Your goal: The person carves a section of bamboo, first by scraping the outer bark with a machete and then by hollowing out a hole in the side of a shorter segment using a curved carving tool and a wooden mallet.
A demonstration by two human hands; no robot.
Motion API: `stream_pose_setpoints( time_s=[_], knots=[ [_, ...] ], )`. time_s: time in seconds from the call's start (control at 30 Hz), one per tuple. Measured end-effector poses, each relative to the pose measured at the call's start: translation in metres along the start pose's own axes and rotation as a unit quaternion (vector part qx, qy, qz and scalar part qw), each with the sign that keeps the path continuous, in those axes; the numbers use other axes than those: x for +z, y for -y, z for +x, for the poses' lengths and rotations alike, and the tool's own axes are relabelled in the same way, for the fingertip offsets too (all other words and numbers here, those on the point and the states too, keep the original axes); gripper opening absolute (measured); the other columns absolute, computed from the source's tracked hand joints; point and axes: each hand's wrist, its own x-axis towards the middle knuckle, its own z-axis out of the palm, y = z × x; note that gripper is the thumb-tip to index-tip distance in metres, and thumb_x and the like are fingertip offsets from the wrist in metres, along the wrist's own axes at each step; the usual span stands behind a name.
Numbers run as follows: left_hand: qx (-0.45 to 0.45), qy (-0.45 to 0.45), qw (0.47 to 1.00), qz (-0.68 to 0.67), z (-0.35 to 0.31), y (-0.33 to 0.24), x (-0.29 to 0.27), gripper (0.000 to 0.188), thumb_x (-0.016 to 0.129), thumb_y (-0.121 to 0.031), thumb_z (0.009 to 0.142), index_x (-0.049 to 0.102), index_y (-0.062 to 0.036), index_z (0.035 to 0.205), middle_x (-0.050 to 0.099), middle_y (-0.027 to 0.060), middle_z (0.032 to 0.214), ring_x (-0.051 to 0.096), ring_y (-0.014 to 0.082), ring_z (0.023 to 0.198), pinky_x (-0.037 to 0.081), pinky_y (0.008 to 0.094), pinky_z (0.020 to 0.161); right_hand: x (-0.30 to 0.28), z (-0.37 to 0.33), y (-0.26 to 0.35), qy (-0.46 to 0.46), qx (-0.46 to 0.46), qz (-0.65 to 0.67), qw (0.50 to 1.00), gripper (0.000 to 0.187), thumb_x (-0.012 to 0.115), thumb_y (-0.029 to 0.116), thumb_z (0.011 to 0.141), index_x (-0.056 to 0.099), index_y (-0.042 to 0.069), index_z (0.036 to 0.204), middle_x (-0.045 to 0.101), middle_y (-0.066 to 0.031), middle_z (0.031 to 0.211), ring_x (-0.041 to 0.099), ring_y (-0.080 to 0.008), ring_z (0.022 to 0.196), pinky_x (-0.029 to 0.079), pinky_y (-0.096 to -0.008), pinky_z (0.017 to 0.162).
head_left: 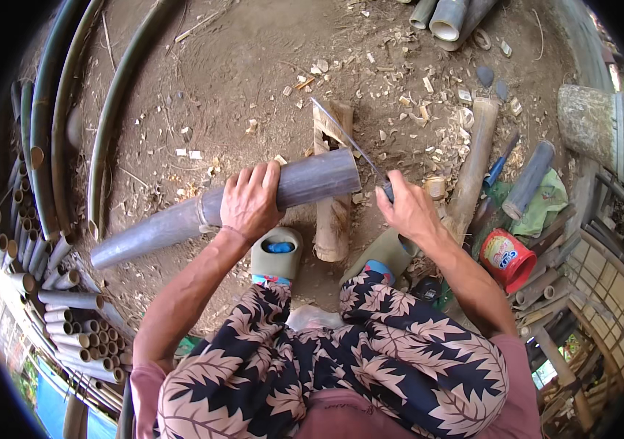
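A thick grey-purple bamboo section (315, 177) slants across in front of me, its right end over a worn wooden block (332, 228). My left hand (250, 199) is closed over the bamboo from above, just right of a ringed node. In my right hand (408, 208), a knife with a dark handle and a long thin blade (347, 139) points up and left. The blade passes above the block, close to the bamboo's right end; I cannot tell whether they touch. My feet, in green clogs (277, 252), flank the block.
Pale chips (429, 85) litter the dirt ground. Long bamboo poles (118, 110) lie at the left, above stacked cut tubes (78, 340). On the right are a short log (476, 161), another bamboo piece (528, 180), a red bucket (523, 265) and a weathered container (588, 124).
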Motion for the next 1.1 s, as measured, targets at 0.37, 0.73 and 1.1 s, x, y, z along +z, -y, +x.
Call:
stream_pose_setpoints(
  time_s=[0.37,0.73,1.1],
  knots=[
    [-0.035,0.287,0.953,-0.088,-0.008,0.011,-0.040,0.081,0.083,-0.042,0.064,0.046,-0.0179,0.132,0.056,0.0168,0.113,0.065,0.0407,0.098,0.055,0.0493,0.083,0.021,0.014,0.004,-0.037,-0.016,0.018,0.999,0.030,0.060,0.027,0.096,0.053,0.001,0.110,0.064,-0.0282,0.086,0.064,-0.0470,0.082,0.049,-0.0507,0.067],
    [-0.034,0.280,0.955,-0.096,-0.023,0.026,-0.023,0.084,0.084,-0.036,0.063,0.046,-0.0142,0.134,0.061,0.0160,0.115,0.060,0.0367,0.111,0.051,0.0465,0.094,-0.007,-0.061,0.024,-0.097,0.017,0.115,0.989,0.038,0.061,0.024,0.094,0.053,0.001,0.124,0.064,-0.0235,0.094,0.065,-0.0425,0.086,0.050,-0.0464,0.076],
    [0.000,0.316,0.942,-0.108,-0.015,0.009,-0.019,0.086,0.085,-0.039,0.064,0.043,-0.0140,0.135,0.059,0.0156,0.117,0.058,0.0364,0.114,0.051,0.0471,0.095,0.004,-0.071,0.027,-0.073,0.019,0.077,0.994,0.035,0.062,0.023,0.094,0.054,-0.002,0.117,0.065,-0.0263,0.094,0.066,-0.0439,0.081,0.053,-0.0475,0.069]
  ],
)
